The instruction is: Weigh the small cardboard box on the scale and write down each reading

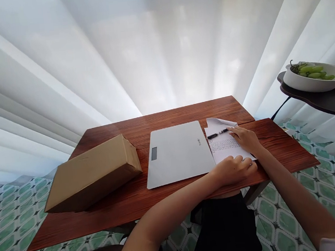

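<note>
On the right part of the table lie white paper sheets (227,151) with rows of small printed or written marks; the far sheet's edge curls up. A black pen (215,134) rests across them. My right hand (246,139) lies over the sheets' right side, fingers stretched out, fingertips at the pen's right end. At the near edge of the paper sits my left hand (233,169), its fingers curled in; whatever may be inside them is hidden. Left of the paper is a flat, light grey scale (178,156) with a small dark display.
A closed brown cardboard box (91,170) stands on the left of the reddish wooden table (160,116). White curtains (172,54) hang behind. At the right, a white bowl (308,82) of green grapes (313,72) rests on a dark stand (325,100).
</note>
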`<action>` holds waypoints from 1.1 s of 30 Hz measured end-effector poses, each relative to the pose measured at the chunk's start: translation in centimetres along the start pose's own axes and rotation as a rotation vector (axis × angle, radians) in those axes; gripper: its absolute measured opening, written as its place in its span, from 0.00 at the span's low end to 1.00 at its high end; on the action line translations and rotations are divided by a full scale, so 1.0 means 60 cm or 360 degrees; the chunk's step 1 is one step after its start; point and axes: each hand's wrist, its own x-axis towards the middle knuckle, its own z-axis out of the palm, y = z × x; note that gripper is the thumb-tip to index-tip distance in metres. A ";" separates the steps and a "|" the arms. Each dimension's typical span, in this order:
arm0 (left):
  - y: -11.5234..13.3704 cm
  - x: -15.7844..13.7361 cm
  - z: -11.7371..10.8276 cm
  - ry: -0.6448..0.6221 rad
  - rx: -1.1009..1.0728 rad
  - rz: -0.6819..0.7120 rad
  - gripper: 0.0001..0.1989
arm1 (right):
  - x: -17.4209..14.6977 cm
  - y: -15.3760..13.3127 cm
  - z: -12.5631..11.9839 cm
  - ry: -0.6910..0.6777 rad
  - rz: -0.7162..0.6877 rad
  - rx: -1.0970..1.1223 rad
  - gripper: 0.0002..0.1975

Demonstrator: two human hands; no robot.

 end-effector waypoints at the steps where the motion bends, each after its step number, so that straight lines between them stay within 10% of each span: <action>1: 0.003 0.008 0.003 0.0025 -0.0023 0.0012 0.15 | 0.001 -0.001 -0.001 -0.0016 0.0011 -0.0001 0.19; 20: 0.033 0.027 0.062 0.0051 -0.0317 -0.0180 0.12 | 0.008 -0.010 -0.004 -0.0037 0.0210 -0.0042 0.18; 33: 0.035 0.028 0.064 0.0044 -0.0441 -0.0204 0.07 | -0.006 -0.022 -0.037 0.0205 -0.0085 -0.0355 0.18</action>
